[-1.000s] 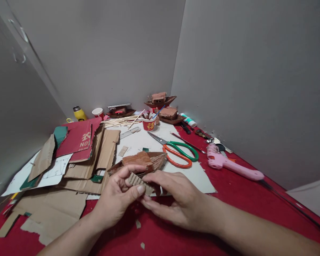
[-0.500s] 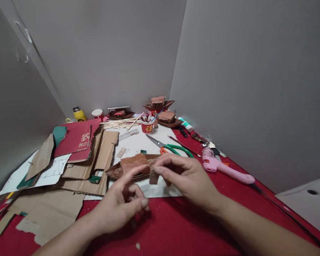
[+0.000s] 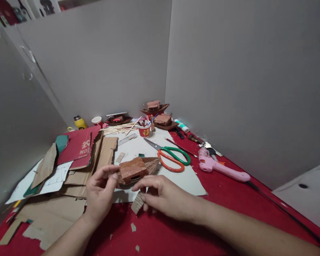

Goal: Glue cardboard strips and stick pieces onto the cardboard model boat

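Model boat point(image 3: 133, 172): it lies on the near part of the white sheet point(image 3: 192, 183), which covers some of the red tabletop point(image 3: 170, 238), its pointed right end close to the scissors point(image 3: 173, 163).

Your left hand point(image 3: 100, 192) has thumb and forefinger brought together on the boat's left end. They hide that tip, so the depth of the hold cannot be told. Your right hand point(image 3: 165, 197) pinches a small ridged cardboard piece point(image 3: 137, 203) by its upper corner; the rest hangs free, tilted, on your side of the boat and apart from it.

Assessment: the step in hand appears to be steadying the boat while handling the piece. Keep the left hold light, as the hull looks thin enough to dent. Grip the piece by its edge only, since the ridges would probably crush under a hard pinch. Watch the ridge direction whenever you turn it. Keep your right fingers from masking its lower edge, and mind the loose scrap point(image 3: 133, 227) lying on the tabletop below the piece.
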Demonstrator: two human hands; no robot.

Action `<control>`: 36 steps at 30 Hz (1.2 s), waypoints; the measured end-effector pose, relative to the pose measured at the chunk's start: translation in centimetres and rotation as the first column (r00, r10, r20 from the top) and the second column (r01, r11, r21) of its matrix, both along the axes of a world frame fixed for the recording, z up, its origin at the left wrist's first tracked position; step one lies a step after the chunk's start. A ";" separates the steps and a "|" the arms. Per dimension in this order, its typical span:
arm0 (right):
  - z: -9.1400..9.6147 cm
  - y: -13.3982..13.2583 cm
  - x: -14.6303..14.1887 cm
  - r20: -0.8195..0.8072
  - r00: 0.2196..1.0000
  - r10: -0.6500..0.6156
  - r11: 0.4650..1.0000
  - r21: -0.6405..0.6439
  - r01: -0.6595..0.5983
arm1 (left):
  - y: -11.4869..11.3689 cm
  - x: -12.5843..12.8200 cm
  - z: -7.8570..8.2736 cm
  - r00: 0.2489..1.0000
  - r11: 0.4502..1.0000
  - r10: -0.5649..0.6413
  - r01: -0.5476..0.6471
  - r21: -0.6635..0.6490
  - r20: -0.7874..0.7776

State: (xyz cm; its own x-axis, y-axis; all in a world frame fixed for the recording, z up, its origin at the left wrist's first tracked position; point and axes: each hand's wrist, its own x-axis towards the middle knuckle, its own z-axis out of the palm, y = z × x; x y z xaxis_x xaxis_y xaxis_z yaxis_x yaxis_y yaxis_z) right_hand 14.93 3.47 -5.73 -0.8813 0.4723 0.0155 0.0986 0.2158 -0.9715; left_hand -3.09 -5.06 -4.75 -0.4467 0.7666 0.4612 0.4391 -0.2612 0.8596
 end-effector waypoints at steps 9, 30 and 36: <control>-0.6 0.7 0.1 0.142 0.990 0.004 0.802 0.590 -0.088 | -0.2 -0.3 -1.6 0.964 0.985 -0.020 0.063 0.158 -0.263; 0.4 2.3 0.4 -0.042 0.961 -0.274 0.670 0.709 0.223 | 1.2 -1.5 -0.9 0.971 0.967 0.165 -0.125 0.221 -0.171; 0.4 4.3 0.8 -0.101 0.894 -0.436 0.621 0.685 0.381 | 1.0 -1.5 -1.1 0.976 0.975 0.148 -0.117 0.189 -0.160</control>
State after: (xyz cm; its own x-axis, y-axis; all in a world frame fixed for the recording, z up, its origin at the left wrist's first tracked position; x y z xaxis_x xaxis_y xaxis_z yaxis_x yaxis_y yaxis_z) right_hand 15.73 7.82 -5.35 -0.6117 0.6680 0.4238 0.3997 0.7233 -0.5631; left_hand -4.60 -4.06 -5.81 -0.4405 0.6052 0.6631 0.6172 -0.3322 0.7132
